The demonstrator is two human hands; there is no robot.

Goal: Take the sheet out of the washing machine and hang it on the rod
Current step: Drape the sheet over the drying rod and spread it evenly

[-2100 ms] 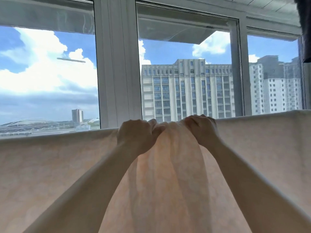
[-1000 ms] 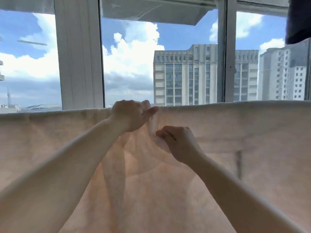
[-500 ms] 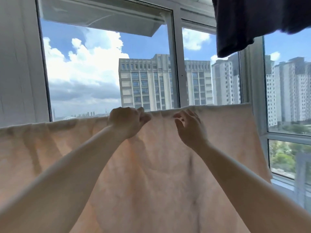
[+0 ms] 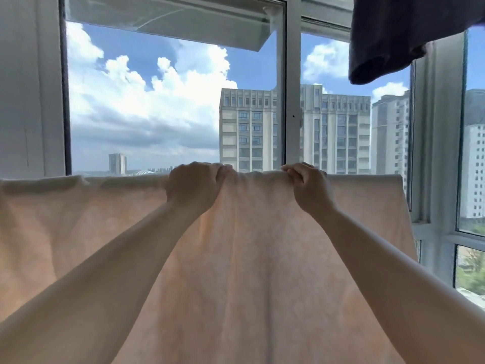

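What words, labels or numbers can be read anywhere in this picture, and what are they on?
None: nothing here carries readable text.
The sheet, gripped at its top edge by the left hand and right hand, has only a faint pattern.
The dark garment shows no label.
The buildings outside show no signs.
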